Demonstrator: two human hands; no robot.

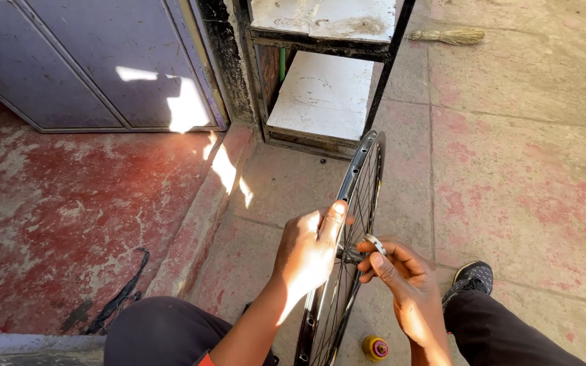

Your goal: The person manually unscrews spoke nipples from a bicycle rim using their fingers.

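A bare bicycle wheel stands upright on its edge between the seated person's knees, rim edge-on to the camera, with no tyre fitted and the spoke holes showing along the top of the rim. The left hand wraps over the near side at the hub, fingers curled closed and thumb raised along the rim — a steadying hold, apparently, that keeps the wheel from tipping or rolling while the other hand works. The right hand sits just beside the hub on the far side; its thumb and fingers are pinched narrowly on a small silver ring-shaped metal part, held right at the axle end, a position that suits fitting or removing it, though which cannot be told. The hub itself is largely hidden behind the two hands. On the paving near the bottom of the wheel stands a small yellow cap-like container, within easy reach of the right hand. A dark shoe rests to the right of the wheel. Ahead stands a black metal frame with white shelves; a straw broom lies beyond it. To the left, a worn red floor carries a black strap-like scrap, below a grey-blue metal door.
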